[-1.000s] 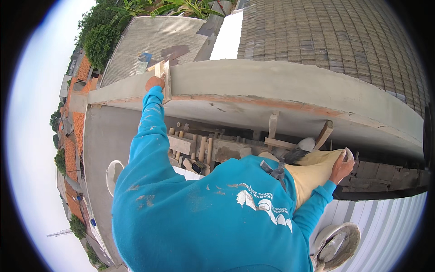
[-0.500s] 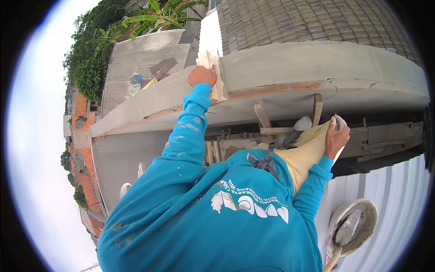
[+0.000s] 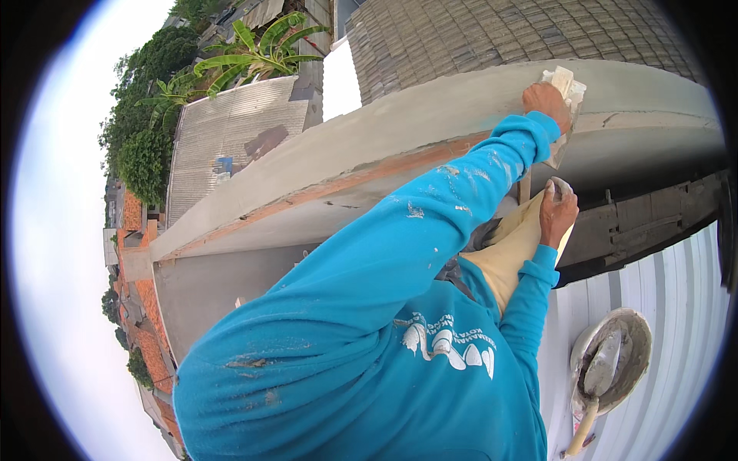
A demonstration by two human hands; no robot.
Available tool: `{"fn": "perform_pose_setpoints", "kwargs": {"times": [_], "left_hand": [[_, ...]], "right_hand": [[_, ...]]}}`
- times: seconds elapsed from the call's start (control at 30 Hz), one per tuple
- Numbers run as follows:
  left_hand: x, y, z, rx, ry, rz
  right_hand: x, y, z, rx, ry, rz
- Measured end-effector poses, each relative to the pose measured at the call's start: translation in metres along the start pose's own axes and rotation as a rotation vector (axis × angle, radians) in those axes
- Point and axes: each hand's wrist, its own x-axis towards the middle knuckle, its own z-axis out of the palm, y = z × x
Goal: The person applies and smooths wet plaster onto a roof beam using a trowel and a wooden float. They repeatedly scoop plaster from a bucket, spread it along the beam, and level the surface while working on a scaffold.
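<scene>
My left hand (image 3: 546,98) reaches out at the end of a blue sleeve and presses a pale flat float (image 3: 565,84) onto the top of a grey plastered ledge (image 3: 400,131). An orange brick band runs under the plaster. My right hand (image 3: 557,213) lies on my knee (image 3: 511,253), which is in tan trousers, with the fingers curled over it. A small grey patch shows at the fingertips; I cannot tell what it is.
A round pan of grey mortar (image 3: 638,338) with a wooden-handled trowel (image 3: 592,392) in it sits on white corrugated sheeting (image 3: 676,292) at the lower right. Dark wooden boards (image 3: 653,215) run under the ledge. Beyond it lie a tiled roof (image 3: 492,31), a metal roof and banana plants (image 3: 254,50).
My left hand has slid the float to the right along the ledge top. The view has swung with it. My right hand stays on the knee.
</scene>
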Motion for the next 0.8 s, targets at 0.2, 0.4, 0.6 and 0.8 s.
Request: {"fn": "perform_pose_setpoints", "kwargs": {"times": [0.2,0.4,0.6,0.8], "left_hand": [[-0.069,0.118,-0.065,-0.474,-0.106,0.184],[-0.11,-0.014,-0.068,-1.174,-0.681,0.189],[-0.179,-0.157,-0.057,-1.624,-0.813,-0.046],[-0.202,-0.184,-0.06,-1.804,-0.554,-0.362]], "right_hand": [[-0.015,0.026,-0.015,0.339,0.135,0.143],[-0.05,-0.013,-0.035,1.522,-0.261,0.63],[-0.094,-0.093,-0.006,1.747,-0.644,0.98],[-0.101,-0.135,-0.021,1.501,-0.685,0.802]]}}
